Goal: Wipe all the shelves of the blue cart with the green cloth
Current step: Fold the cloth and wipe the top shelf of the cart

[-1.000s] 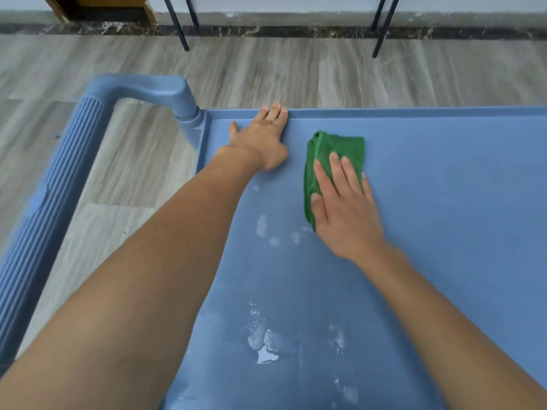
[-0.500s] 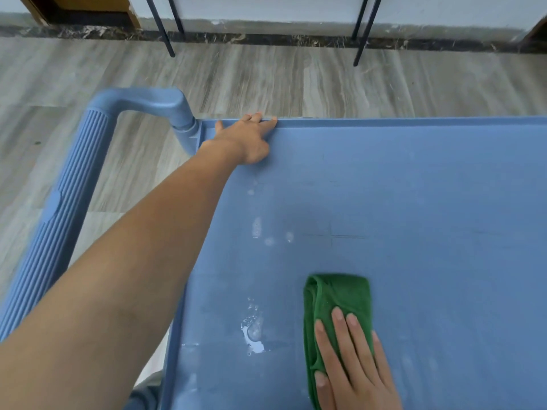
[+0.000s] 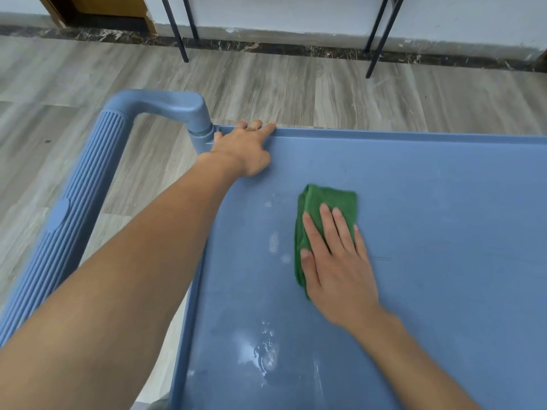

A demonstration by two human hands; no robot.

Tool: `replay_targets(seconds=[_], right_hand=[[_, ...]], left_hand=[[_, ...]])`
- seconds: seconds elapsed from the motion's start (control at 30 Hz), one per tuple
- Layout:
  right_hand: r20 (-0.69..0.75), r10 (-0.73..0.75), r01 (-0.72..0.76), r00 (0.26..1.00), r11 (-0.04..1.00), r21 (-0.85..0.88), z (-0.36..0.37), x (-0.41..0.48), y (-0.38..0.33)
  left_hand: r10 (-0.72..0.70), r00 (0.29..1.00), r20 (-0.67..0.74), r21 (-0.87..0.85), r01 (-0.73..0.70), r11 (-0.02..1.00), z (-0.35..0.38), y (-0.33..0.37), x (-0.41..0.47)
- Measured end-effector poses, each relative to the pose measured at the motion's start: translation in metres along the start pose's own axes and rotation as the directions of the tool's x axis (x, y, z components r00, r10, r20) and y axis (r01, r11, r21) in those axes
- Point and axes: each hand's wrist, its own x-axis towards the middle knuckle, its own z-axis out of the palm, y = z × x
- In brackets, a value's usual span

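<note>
The top shelf point(image 3: 444, 217) of the blue plastic cart point(image 3: 83, 226) fills my view. My left hand point(image 3: 242, 149) lies open at its far left corner, probably steadying it. My right hand point(image 3: 334, 261), fingers straight, presses the folded green cloth point(image 3: 328, 199) flat mid-shelf; the cloth shows beyond my fingertips. Wet smears point(image 3: 266, 356) lie nearer.

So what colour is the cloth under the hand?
Green. The cloth lies flat under the right hand, clearest in the head view.
</note>
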Motion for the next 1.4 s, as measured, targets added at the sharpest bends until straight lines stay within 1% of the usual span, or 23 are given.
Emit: replay_targets(seconds=[0.07, 0.23, 0.33, 0.4, 0.5, 0.6, 0.77, 0.83, 0.87, 0.93, 1.0, 1.07, 1.17, 1.27, 1.33, 1.4], right_hand=[[-0.004, 0.013, -0.013, 1.0, 1.0, 0.0, 0.001, 0.037, 0.002], [0.013, 0.008, -0.008, 1.0, 0.999, 0.032, 0.002, 0.124, 0.003], [0.02, 0.022, -0.023, 1.0, 0.999, 0.049, 0.002, 0.152, 0.003], [0.004, 0.028, -0.028, 1.0, 0.999, 0.047, 0.004, 0.154, 0.001], [-0.029, 0.031, -0.03, 0.999, 0.999, 0.043, 0.007, 0.133, -0.005], [-0.037, 0.034, -0.033, 0.999, 0.999, 0.022, 0.007, 0.091, -0.016], [-0.051, -0.02, 0.019, 0.998, 1.0, -0.009, 0.008, -0.016, -0.046], [-0.093, -0.04, 0.038, 0.995, 0.999, -0.02, 0.013, -0.064, -0.055], [-0.135, -0.054, 0.048, 0.989, 0.998, -0.045, 0.017, -0.086, -0.059], [-0.189, -0.087, 0.055, 0.978, 0.984, -0.169, 0.027, -0.123, -0.065], [-0.178, -0.102, 0.052, 0.979, 0.962, -0.268, 0.036, -0.146, -0.067], [-0.165, -0.068, 0.016, 0.984, 0.955, -0.295, 0.039, -0.157, -0.069], [-0.169, -0.043, -0.007, 0.985, 0.959, -0.282, 0.037, -0.161, -0.073], [-0.207, -0.048, 0.007, 0.977, 0.981, -0.194, 0.034, -0.139, -0.071], [-0.171, -0.053, 0.037, 0.984, 0.994, -0.099, 0.025, -0.117, -0.072], [-0.076, -0.062, 0.064, 0.995, 0.998, 0.014, 0.016, -0.083, -0.07]], left_hand=[[0.022, 1.0, 0.012, 0.055, -0.023, 0.998, -0.001, -0.003, -0.001], [0.018, 1.0, 0.008, 0.158, -0.019, 0.987, -0.003, -0.014, -0.002], [0.009, 1.0, 0.018, 0.149, -0.011, 0.989, -0.003, -0.014, 0.0], [0.0, 1.0, 0.031, 0.137, -0.004, 0.991, 0.0, -0.012, -0.001], [-0.014, 1.0, 0.023, 0.096, 0.012, 0.995, 0.009, -0.01, -0.006], [-0.01, 1.0, -0.007, 0.074, 0.01, 0.997, 0.018, -0.011, -0.008], [0.031, 0.998, -0.053, 0.028, -0.03, 0.999, 0.022, -0.02, -0.009], [0.047, 0.995, -0.083, 0.009, -0.047, 0.999, 0.027, -0.023, -0.012], [0.054, 0.994, -0.099, 0.007, -0.054, 0.999, 0.03, -0.025, -0.012], [0.064, 0.991, -0.122, -0.018, -0.066, 0.998, 0.032, -0.027, -0.012], [0.069, 0.989, -0.134, -0.04, -0.075, 0.996, 0.032, -0.029, -0.011], [0.078, 0.987, -0.142, -0.029, -0.083, 0.996, 0.032, -0.031, -0.012], [0.083, 0.988, -0.129, -0.061, -0.092, 0.994, 0.027, -0.031, -0.011], [0.08, 0.992, -0.1, -0.118, -0.092, 0.989, 0.017, -0.031, -0.008], [0.086, 0.994, -0.068, -0.136, -0.095, 0.986, 0.011, -0.032, -0.006], [0.096, 0.995, -0.032, -0.146, -0.1, 0.984, 0.005, -0.031, -0.005]])
